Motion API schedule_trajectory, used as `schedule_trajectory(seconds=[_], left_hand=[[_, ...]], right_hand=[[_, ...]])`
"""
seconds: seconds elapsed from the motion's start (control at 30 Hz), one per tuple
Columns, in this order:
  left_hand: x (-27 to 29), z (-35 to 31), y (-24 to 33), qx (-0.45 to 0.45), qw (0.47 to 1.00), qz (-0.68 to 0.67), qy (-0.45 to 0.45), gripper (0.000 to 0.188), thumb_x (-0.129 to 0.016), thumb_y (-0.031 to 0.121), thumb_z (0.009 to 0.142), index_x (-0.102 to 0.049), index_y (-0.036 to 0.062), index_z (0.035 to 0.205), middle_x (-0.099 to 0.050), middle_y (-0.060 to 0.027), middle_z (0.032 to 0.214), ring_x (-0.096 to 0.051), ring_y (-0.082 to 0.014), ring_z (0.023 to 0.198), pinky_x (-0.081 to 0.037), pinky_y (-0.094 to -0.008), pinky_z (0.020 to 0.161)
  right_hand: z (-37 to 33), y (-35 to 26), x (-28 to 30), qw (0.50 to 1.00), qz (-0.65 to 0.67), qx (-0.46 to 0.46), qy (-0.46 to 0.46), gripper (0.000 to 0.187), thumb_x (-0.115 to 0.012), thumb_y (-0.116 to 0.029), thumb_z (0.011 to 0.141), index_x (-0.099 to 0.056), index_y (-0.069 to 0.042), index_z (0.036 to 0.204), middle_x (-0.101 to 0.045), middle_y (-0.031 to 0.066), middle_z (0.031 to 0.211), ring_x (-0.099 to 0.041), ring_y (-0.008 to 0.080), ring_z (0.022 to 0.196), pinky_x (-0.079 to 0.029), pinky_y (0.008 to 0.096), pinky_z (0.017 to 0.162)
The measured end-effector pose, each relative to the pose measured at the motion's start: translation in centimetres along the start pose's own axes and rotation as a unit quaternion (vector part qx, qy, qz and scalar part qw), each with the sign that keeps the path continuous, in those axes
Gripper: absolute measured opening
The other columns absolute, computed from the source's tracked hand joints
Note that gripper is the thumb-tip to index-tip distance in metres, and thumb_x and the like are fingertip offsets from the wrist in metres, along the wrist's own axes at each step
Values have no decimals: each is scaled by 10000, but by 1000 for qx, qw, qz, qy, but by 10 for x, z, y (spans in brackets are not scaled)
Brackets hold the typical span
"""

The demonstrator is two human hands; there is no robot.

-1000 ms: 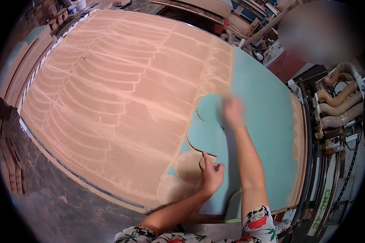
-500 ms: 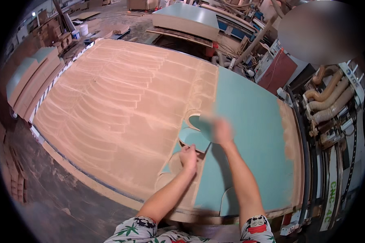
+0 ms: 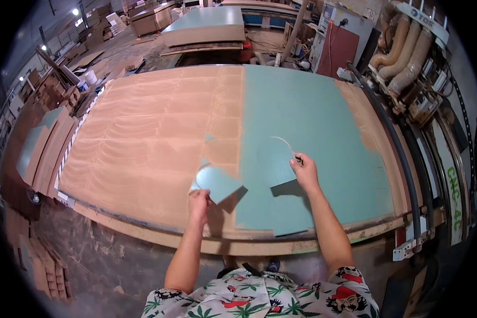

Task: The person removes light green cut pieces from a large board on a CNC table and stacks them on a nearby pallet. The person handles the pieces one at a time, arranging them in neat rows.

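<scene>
My left hand grips the near edge of a small green-faced board piece. This piece has one rounded side and is raised over the dusty brown surface, its shadow falling below. My right hand pinches the right edge of a second green-faced board piece, with a curved upper edge. It is tilted above a large green panel and nearly blends with it. Another green cut piece lies at the panel's near edge. Small green scraps lie on the brown surface.
The machine bed is coated in sawdust on its left part. On the right stands a machine gantry with ribbed hoses. Beyond the bed is a stack of green-topped boards; more boards stand at the left.
My left hand has lifted its board piece off the brown surface and drawn it left. My right hand has carried its piece over the green panel. The whole view has shifted.
</scene>
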State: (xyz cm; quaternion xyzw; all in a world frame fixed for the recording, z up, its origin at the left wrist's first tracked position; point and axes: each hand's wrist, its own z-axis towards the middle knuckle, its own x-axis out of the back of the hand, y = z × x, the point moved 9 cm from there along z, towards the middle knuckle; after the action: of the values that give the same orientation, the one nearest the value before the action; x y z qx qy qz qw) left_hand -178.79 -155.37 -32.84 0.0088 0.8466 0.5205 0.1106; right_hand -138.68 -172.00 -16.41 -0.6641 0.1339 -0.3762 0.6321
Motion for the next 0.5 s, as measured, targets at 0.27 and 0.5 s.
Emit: schedule_trajectory(seconds=[0.27,0.5], left_hand=[[-21,-106,33,-172,980,92,29,115,-645,136,1019,-722,52,1035,-658,18,830,-588,-69,690,-436,-243,565],[-71,-170,25,-159,976,150,-14,201,-652,181,1038,-730,4,1089,-701,-4,917,-627,-92,808,-490,-277,665]], right_hand=[[-143,159,93,967,161,-197,1,385,-697,-140,1016,-634,76,1328,-735,162,1231,-667,217,1121,-502,359,985],[-186,187,103,952,205,-227,-11,408,-679,-170,1028,-634,68,1357,-735,112,1203,-654,195,1131,-484,350,991]])
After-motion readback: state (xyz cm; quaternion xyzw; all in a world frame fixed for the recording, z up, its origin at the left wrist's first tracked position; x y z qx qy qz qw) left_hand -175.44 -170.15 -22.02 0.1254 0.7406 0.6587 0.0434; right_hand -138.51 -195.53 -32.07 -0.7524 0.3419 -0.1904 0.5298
